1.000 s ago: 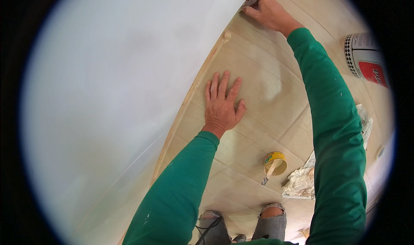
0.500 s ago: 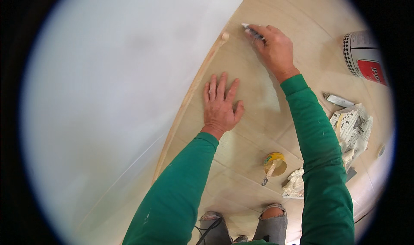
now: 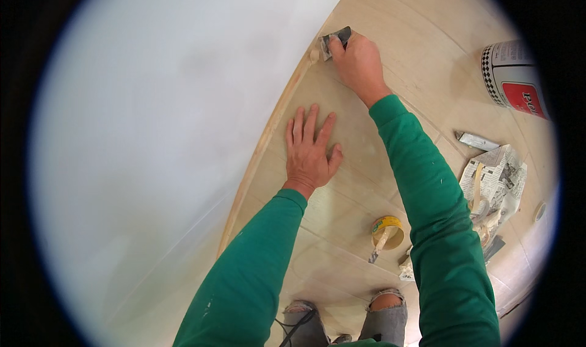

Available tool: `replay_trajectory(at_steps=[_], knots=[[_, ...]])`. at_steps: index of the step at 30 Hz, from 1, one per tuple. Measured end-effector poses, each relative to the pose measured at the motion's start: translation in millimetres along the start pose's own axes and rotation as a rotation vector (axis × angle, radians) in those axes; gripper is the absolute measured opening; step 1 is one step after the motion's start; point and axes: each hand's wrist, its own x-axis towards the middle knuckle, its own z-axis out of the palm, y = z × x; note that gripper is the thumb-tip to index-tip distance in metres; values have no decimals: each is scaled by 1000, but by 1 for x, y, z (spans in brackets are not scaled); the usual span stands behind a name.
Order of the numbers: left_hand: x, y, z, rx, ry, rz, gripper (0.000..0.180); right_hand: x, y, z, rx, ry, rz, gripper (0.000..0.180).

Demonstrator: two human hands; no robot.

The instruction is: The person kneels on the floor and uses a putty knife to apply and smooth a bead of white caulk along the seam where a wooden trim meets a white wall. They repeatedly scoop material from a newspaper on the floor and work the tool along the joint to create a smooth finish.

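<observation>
My right hand (image 3: 360, 66) grips a putty knife (image 3: 336, 43) with a dark, flat, smeared blade. The blade is at the foot of the white wall (image 3: 152, 115), just beyond the lumpy far end of a beige strip (image 3: 268, 136). That strip runs along the line where wall and floor meet. My left hand (image 3: 309, 154) lies flat on the beige floor (image 3: 366, 145), fingers spread, beside the strip and holding nothing. Part of the knife is hidden by my right fingers.
To the right stands a white can (image 3: 516, 78) with a red label and checkered band. Nearer lie a utility knife (image 3: 478, 142) and crumpled newspaper (image 3: 503, 173) with beige smears. A small yellow tin (image 3: 394, 231) holds a smeared stick, close to my knees (image 3: 386, 299).
My right hand has moved left with the putty knife, from over the floor to the wall's foot. The knife's blade now shows its broad side. My left hand has stayed in place.
</observation>
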Motion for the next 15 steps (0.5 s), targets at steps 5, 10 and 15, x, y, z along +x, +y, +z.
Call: replay_trajectory(at_steps=[5,10,15], knots=[[2,1,1,1,-4,5,67,-3,-3,1,101,97,38,30],[2,1,0,1,-1,1,66,-17,-8,7,87,67,14,29],[3,3,-1,-3,-12,-1,66,-7,-6,6,143,123,58,30]])
